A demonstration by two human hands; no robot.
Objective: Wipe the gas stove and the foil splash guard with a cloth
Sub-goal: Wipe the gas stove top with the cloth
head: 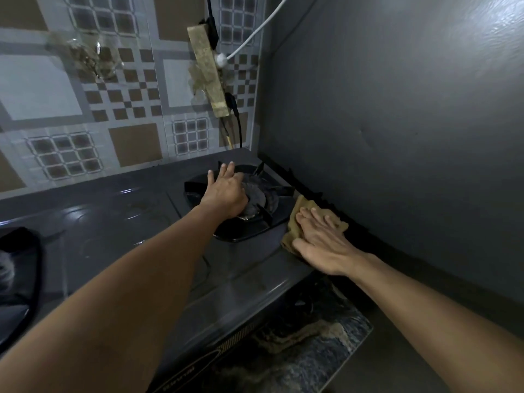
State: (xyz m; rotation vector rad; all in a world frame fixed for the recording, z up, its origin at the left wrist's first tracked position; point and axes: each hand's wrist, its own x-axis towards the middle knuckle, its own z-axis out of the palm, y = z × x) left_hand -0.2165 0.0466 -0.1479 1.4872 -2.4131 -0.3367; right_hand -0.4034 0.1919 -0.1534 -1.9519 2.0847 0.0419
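A dark grey gas stove (136, 222) fills the lower middle of the view. My left hand (225, 191) lies with straight fingers on the right burner's black pan support (272, 219). My right hand (323, 242) presses flat on a tan cloth (299, 211) at the stove's right edge, beside the dark grey side panel (397, 137). The patterned splash guard (113, 109) with checker and square prints stands behind the stove.
A grimy power strip (207, 72) with a white cable and black cords is stuck on the back wall above the burner. The left burner's pan support (19, 268) shows at the left edge. A marbled counter (320, 336) lies under the stove's front right corner.
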